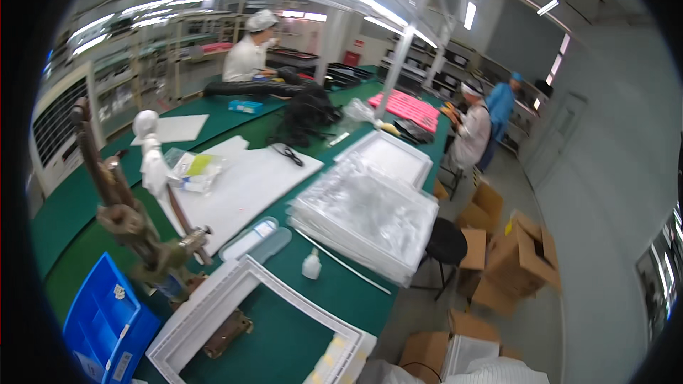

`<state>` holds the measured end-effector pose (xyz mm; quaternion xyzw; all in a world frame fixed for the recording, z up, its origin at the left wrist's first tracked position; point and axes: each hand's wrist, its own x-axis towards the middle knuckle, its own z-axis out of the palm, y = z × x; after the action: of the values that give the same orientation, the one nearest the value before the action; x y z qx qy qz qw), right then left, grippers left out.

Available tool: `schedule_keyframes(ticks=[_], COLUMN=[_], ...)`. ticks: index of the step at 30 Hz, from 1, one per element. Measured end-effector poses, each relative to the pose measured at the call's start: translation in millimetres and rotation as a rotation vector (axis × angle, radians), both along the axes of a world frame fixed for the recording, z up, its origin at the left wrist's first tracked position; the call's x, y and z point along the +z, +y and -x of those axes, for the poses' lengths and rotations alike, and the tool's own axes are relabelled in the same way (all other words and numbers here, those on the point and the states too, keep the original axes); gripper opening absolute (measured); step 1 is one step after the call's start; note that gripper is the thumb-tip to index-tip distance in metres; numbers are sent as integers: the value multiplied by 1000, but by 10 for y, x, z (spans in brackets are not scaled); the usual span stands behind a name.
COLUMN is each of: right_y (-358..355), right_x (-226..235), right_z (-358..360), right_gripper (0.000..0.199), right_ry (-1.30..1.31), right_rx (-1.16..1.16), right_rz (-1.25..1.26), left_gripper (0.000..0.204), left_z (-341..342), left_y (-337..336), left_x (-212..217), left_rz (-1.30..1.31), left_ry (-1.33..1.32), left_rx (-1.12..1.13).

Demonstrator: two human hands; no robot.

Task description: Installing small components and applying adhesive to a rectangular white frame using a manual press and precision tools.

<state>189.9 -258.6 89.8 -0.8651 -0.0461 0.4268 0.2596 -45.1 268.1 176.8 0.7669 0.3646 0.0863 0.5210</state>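
Neither of my hands shows in view. A bit of pale striped cloth (pixel 498 372) at the lower edge may be my sleeve; I cannot tell. Nearest on the green bench lies a white rectangular frame (pixel 206 315), with yellowish patches at its right corner. Behind its left side stands a worn metal hand press (pixel 131 224), its handle partly wrapped in white. A blue plastic bin (pixel 107 320) sits at the near left. Beyond the frame are a small white dropper bottle (pixel 311 266), a clear oblong case (pixel 249 240) and a stack of plastic-wrapped white trays (pixel 366 213).
White sheets (pixel 242 185) carry a bagged item (pixel 196 171) and a black cable (pixel 287 153). Farther off lie black material (pixel 306 114) and a pink tray (pixel 404 109). A stool (pixel 447 242) and cardboard boxes (pixel 523 256) stand right. Several people work beyond.
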Motion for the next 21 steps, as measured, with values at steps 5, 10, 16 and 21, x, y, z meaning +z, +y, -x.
schedule_keyframes(ticks=[5, 10, 16, 21], right_y=[202, 236, -87, -925], right_x=[-276, -458, -725, -907], right_z=[180, 384, 986, 1676], right_gripper=[32, 32, 32, 33], right_ry=[15, 52, 158, 251], right_rx=[43, 54, -22, -241], right_rz=[-108, -149, -88, -4], left_gripper=[22, 22, 22, 22], left_z=[190, 222, 396, 507], left_y=[-217, -312, -266, -215], left_x=[46, 70, 32, 16], left_rz=[-31, -37, -16, -1], left_ry=[22, 28, 30, 57], left_rx=[-11, -44, -42, -33])
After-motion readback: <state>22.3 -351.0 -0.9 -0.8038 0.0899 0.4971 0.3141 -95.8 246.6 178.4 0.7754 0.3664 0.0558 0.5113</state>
